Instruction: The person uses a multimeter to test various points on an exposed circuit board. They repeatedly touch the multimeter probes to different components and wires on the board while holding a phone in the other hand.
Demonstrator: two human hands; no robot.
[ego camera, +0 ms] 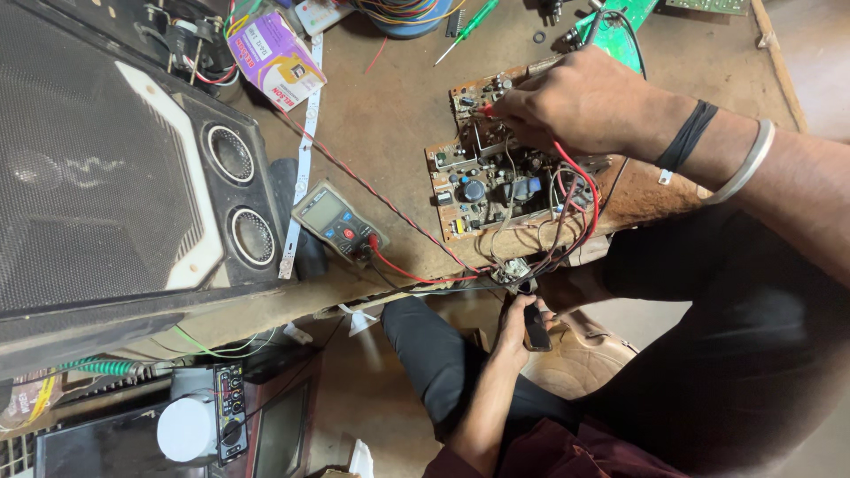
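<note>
The right hand [580, 102] rests on the brown circuit board [496, 164] lying on the tabletop [398, 115], its fingers [509, 111] pinched shut on a red probe [486, 110] whose tip touches the board's upper part. Below the tabletop edge, the left hand [518, 327] curls its fingers around a small black object [535, 327], hard to identify. The hand hides part of the board.
</note>
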